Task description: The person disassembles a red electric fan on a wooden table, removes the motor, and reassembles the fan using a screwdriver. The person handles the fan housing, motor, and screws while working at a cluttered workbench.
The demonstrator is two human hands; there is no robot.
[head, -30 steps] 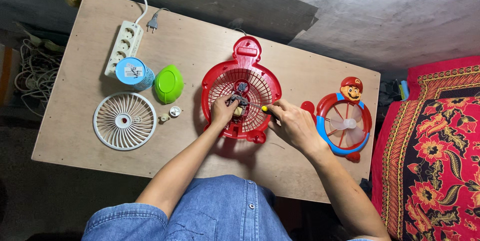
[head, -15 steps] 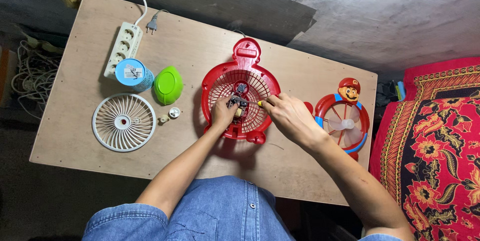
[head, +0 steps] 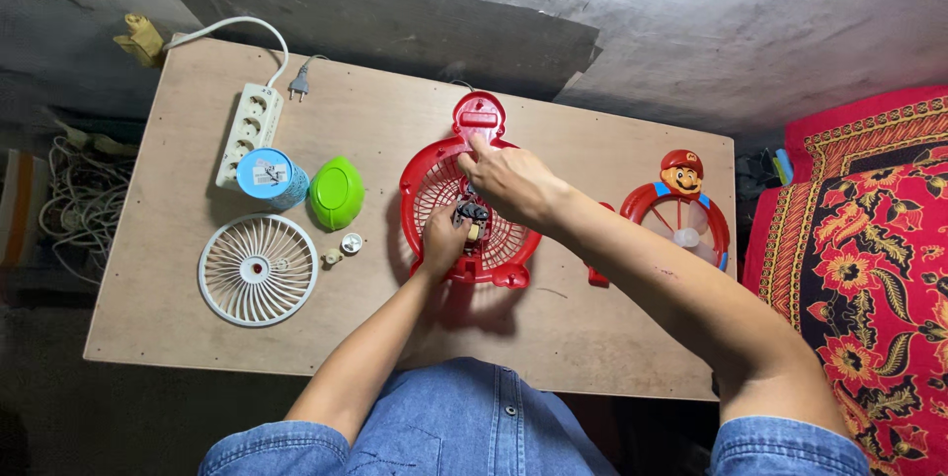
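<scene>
A red fan housing with a grille and a top handle lies flat on the wooden table. My left hand pinches the small dark motor part at the grille's centre. My right hand reaches across the housing, back to the camera, with its index finger touching the upper rim just below the handle. Its palm is hidden, so I cannot see whether it holds anything.
To the left lie a white round grille, two small white knobs, a green oval cap, a blue cylinder and a white power strip. At the right stands a red-and-blue fan with a cartoon head; a red patterned cloth lies beyond the table's edge.
My right hand has moved from the grille's right side up toward the handle end. My left hand stays at the centre of the grille.
</scene>
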